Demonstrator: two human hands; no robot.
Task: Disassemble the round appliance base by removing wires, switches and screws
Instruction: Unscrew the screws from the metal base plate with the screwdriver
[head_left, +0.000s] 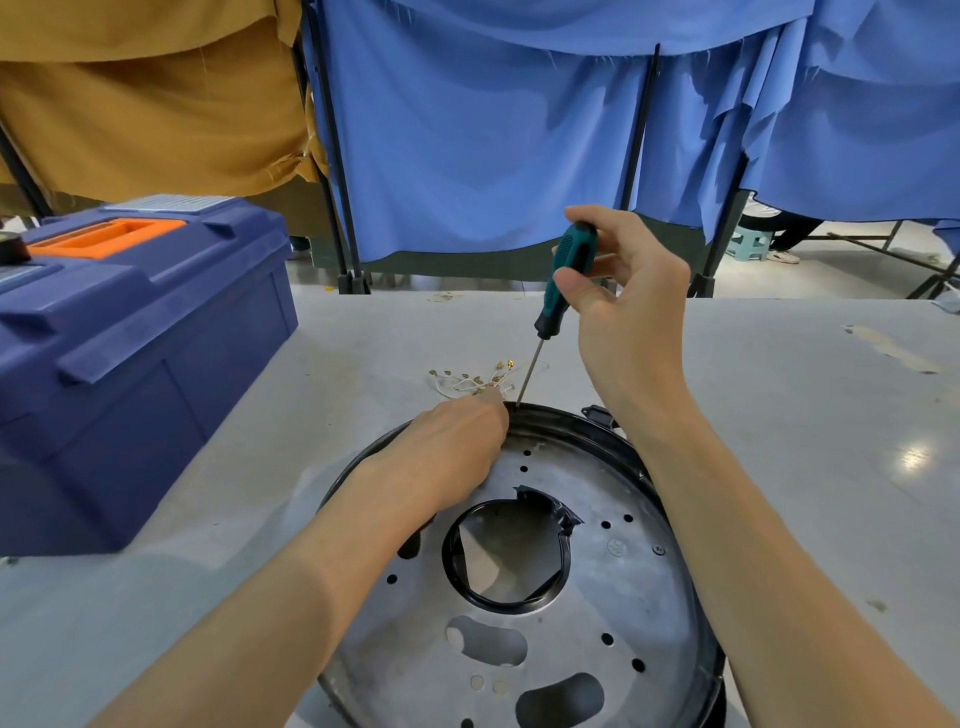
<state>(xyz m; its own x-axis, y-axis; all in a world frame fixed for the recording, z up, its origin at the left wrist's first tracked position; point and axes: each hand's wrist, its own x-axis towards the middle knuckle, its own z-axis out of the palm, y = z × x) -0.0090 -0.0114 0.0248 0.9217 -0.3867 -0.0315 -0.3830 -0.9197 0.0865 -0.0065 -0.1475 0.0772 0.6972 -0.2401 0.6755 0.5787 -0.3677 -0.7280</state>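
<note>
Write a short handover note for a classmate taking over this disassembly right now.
Right hand grips the teal-handled screwdriver, tip at the far rim of the round appliance base.
Left hand rests on that rim beside the tip; its grip is unclear.
Done: loose wires with brass terminals lie on the table beyond the base.
Left: likely the fastener under the tip; check for more screws.

Both bare forearms reach forward from the bottom edge. The left hand (447, 447) lies palm down, knuckles up, with its fingers bent over the far rim of the base (623, 587); whether they grip anything is hidden. The right hand (623, 296) is raised higher, thumb and fingers wrapped round the screwdriver (571, 249) handle.
</note>
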